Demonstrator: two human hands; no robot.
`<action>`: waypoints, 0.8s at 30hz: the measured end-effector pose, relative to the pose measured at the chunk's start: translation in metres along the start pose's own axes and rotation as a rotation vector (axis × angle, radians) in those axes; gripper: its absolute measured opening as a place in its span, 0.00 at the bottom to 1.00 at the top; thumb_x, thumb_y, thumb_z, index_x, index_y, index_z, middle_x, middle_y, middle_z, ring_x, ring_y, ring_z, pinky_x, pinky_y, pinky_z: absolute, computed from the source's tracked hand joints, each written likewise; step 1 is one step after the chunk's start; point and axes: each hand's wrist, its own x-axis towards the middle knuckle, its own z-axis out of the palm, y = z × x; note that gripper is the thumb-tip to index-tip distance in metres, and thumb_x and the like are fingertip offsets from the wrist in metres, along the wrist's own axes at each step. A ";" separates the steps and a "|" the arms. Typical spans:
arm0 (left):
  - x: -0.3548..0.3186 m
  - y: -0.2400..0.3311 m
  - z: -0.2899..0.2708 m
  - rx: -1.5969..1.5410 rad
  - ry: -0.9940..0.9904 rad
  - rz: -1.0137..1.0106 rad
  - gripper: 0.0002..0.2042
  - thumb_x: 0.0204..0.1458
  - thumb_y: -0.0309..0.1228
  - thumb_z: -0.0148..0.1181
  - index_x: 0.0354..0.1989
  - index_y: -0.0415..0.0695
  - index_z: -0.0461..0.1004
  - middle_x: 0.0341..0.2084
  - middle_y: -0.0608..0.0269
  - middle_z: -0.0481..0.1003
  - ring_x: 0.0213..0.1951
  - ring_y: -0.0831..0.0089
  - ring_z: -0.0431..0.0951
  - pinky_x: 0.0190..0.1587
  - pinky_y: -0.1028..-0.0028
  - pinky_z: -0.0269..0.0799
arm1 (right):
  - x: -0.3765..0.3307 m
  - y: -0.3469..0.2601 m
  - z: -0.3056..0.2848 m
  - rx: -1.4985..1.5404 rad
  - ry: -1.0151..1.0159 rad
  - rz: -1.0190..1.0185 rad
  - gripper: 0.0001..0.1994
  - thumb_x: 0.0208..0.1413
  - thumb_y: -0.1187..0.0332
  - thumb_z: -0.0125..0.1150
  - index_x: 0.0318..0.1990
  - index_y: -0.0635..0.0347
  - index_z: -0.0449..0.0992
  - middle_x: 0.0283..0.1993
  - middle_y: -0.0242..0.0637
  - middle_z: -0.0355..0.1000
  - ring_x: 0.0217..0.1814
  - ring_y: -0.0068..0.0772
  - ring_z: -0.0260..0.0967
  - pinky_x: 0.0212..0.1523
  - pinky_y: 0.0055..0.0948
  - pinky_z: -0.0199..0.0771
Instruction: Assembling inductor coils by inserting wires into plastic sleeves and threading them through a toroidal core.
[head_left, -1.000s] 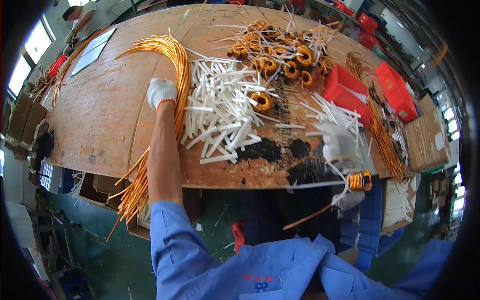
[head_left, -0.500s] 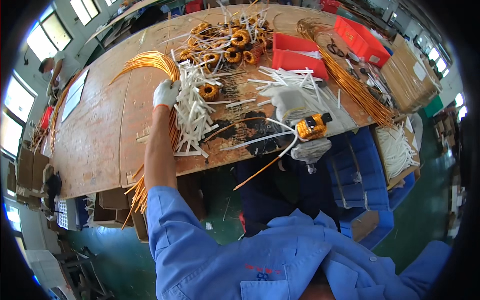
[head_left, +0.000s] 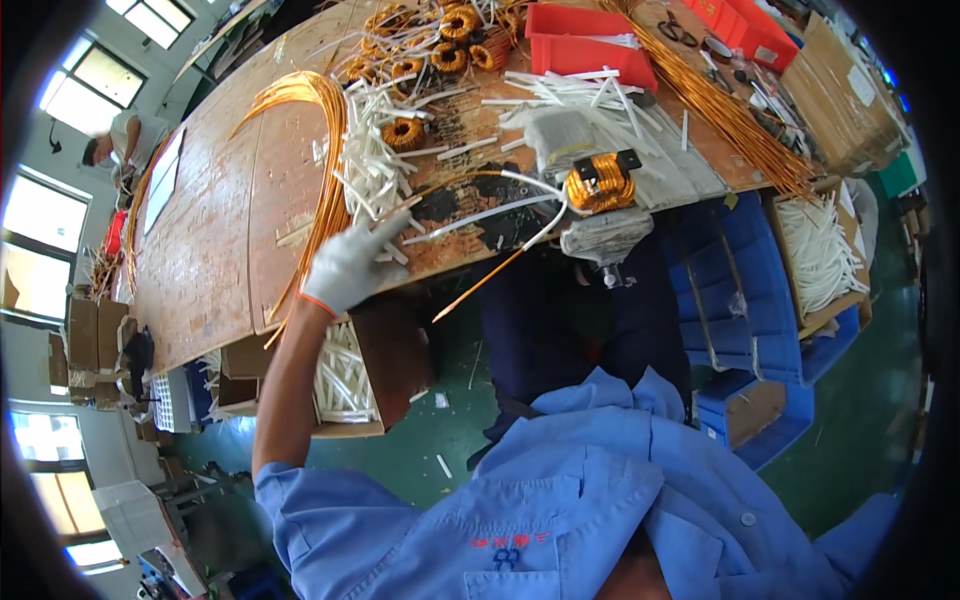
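Note:
My left hand (head_left: 350,265), in a white glove with an orange cuff edge, is at the table's front edge with its index finger stretched out. It looks open, beside a pile of white tubes (head_left: 372,160) and over the lower end of a bent bundle of copper wires (head_left: 328,180). My right hand is out of view; only a blue sleeve shows at lower right. A copper-wound coil (head_left: 600,185) with a black block sits on a plastic-wrapped holder (head_left: 607,236) at the table edge. White-sleeved wire ends (head_left: 540,223) stick out from it to the left.
Wound ring coils (head_left: 450,55) lie heaped at the back, and one ring coil (head_left: 403,134) lies nearer. Red bins (head_left: 590,50), a long copper wire bundle (head_left: 720,110) and a cardboard box (head_left: 845,95) are at right. Tubes fill a box (head_left: 345,385) below the table. A person (head_left: 125,150) is far left.
My left hand has come down and nearer, from the upper part of the wire bundle to the table's front edge. The wire bundle's lower end has shifted, and the view has tilted.

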 end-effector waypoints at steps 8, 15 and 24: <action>0.070 -0.028 0.039 0.063 0.320 -0.111 0.19 0.61 0.35 0.67 0.61 0.62 0.79 0.44 0.50 0.80 0.43 0.47 0.84 0.43 0.54 0.80 | -0.113 -0.021 0.102 0.299 -0.190 -0.104 0.07 0.66 0.74 0.57 0.32 0.63 0.73 0.27 0.49 0.72 0.28 0.48 0.74 0.31 0.43 0.69; 0.078 -0.057 0.042 -0.183 0.414 -0.156 0.11 0.65 0.38 0.65 0.53 0.51 0.83 0.37 0.50 0.84 0.41 0.55 0.86 0.45 0.60 0.80 | -0.186 -0.050 0.291 1.011 -0.314 0.386 0.11 0.70 0.69 0.60 0.54 0.65 0.77 0.25 0.29 0.71 0.24 0.20 0.68 0.28 0.29 0.70; 0.060 0.005 -0.092 -0.823 0.737 -0.356 0.15 0.70 0.39 0.61 0.55 0.41 0.84 0.45 0.64 0.85 0.43 0.80 0.79 0.48 0.79 0.72 | -0.119 -0.063 0.241 1.421 0.105 0.556 0.17 0.77 0.69 0.48 0.65 0.69 0.71 0.27 0.24 0.64 0.21 0.12 0.54 0.24 0.18 0.56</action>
